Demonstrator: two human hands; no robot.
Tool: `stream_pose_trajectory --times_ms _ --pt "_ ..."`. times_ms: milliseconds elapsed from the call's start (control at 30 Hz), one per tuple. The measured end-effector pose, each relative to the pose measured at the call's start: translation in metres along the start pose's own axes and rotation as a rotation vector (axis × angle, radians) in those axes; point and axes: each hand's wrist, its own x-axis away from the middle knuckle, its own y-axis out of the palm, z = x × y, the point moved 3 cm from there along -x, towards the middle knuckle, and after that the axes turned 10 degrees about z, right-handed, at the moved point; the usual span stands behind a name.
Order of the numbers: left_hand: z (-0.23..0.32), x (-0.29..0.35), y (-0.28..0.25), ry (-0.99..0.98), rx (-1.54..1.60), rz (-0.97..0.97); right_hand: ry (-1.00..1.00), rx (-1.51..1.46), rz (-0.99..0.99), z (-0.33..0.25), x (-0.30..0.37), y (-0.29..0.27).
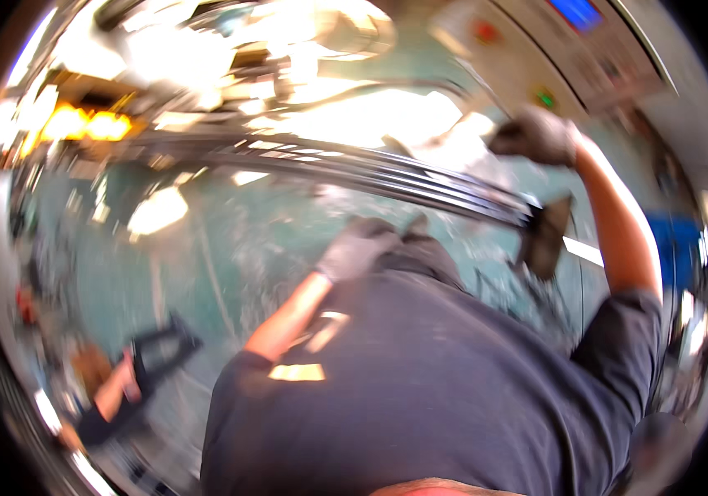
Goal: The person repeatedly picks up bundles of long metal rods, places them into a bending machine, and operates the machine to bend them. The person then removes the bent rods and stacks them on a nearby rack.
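Observation:
My right hand point(539, 136), in a grey glove with darker fingers, is raised on a stretched arm just below a light-coloured control box. Its fingers are smeared by motion, and whether they hold anything does not show. In front of my body, low by my dark trousers, is my left hand point(359, 250) in a pale grey glove. Blur hides its fingers. A bundle of long dark metal bars or rails point(420, 179) runs across beyond my left hand. At its right end sits a dark, flat block-like piece point(545, 238), below my right hand.
The control box point(527, 58) carries a red button, a green light and a blue screen. Blurred, brightly lit machinery point(288, 50) fills the far side. Another person point(110, 397) holds a dark frame-shaped thing point(164, 351) at the lower left. The floor point(230, 256) is green and marked.

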Motion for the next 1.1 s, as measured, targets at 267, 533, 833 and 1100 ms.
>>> stream_pose_trajectory --times_ms 267,533,833,1100 --pt "0.014 0.022 0.021 -0.557 0.881 0.681 0.052 -0.687 -0.395 0.013 0.000 0.046" --pt "0.030 0.038 0.113 -0.689 1.011 0.691 -0.112 -0.694 -0.438 0.023 -0.015 0.065" --pt "0.046 0.038 0.104 -0.634 0.819 0.826 -0.081 -0.694 -0.425 0.012 -0.009 0.037" --pt "0.043 0.023 0.119 -0.633 0.787 0.751 -0.205 -0.562 -0.404 0.017 0.005 0.033"
